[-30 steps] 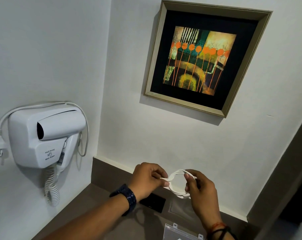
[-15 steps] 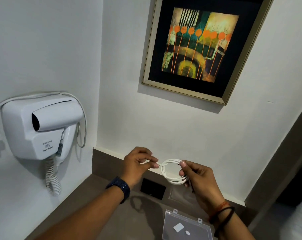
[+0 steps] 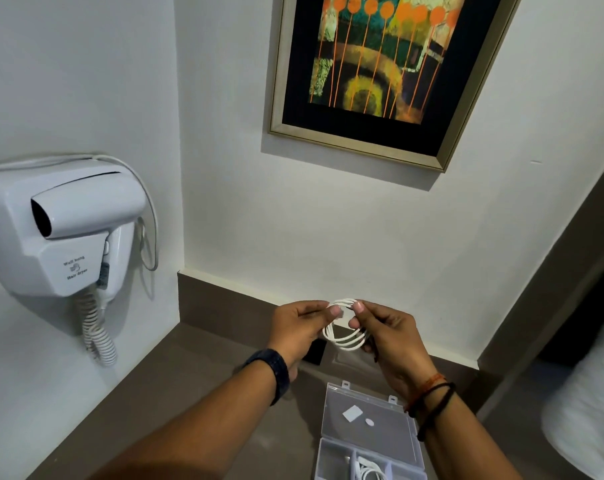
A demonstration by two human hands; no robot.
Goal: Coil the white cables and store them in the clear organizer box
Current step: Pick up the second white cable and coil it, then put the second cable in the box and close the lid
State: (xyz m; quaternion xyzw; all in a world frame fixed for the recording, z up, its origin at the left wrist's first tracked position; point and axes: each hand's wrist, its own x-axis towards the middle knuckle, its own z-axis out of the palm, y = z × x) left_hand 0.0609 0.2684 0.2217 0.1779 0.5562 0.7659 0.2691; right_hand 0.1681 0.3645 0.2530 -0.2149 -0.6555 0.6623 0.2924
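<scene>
Both forearms reached forward from the bottom of the view and converged at the centre. The left hand was curled, its thumb and forefinger pinched together at the tips, with a dark band round its wrist. The right hand faced it closely, thumb and forefinger pinched likewise, remaining fingers loosely bent, with 2 thin bands on its wrist.
</scene>
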